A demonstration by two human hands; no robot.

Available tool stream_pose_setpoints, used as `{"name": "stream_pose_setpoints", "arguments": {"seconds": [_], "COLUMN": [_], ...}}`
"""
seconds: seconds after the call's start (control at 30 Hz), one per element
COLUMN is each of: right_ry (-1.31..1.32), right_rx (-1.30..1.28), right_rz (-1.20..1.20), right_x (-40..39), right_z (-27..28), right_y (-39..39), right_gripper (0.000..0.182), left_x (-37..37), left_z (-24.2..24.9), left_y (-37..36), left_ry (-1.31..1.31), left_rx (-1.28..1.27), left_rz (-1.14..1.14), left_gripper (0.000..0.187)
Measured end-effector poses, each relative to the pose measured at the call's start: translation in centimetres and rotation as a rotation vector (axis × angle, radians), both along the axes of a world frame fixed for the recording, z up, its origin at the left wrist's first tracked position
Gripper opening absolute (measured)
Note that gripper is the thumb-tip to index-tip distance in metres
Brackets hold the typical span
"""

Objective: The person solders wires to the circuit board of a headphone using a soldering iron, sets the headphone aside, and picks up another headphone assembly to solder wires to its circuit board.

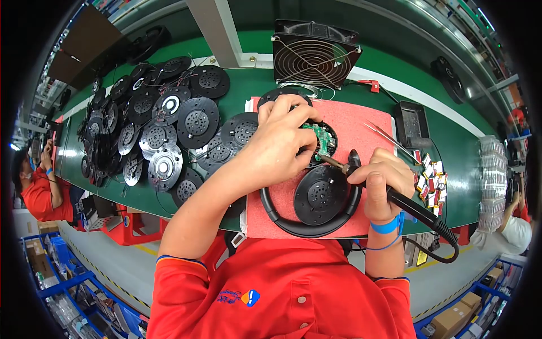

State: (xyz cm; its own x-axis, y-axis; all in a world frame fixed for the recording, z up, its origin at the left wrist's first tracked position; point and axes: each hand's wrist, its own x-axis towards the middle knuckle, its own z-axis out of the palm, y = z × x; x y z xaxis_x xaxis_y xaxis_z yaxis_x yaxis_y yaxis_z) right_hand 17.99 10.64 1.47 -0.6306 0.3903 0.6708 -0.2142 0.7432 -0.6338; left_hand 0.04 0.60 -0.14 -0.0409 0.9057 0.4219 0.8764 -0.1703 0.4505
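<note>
Soldering seems in hand, calling for a steady tip: your right grip (385,179) holds the black-handled soldering iron (416,210) at the green circuit board (323,139), toward the pink foam mat's (361,121) far edge, where your left grip (285,141) curls, its pinch hidden.

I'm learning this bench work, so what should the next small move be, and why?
Probably a slight nudge of the black-handled soldering iron by the right hand onto the green circuit board: its tip is at the board's lower edge, the left hand beside it. Contact is too small to confirm.
</note>
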Motion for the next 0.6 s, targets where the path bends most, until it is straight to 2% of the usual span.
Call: {"name": "stream_pose_setpoints", "arguments": {"seconds": [0.6], "right_ry": [0.001], "right_rx": [-0.002], "right_rz": [0.003], "right_x": [0.11], "right_z": [0.06], "right_y": [0.06], "right_gripper": [0.039], "left_x": [0.15], "left_z": [0.09], "left_y": [-0.06], "left_ry": [0.005], "left_rx": [-0.027], "left_rz": [0.006], "left_gripper": [0.007]}}
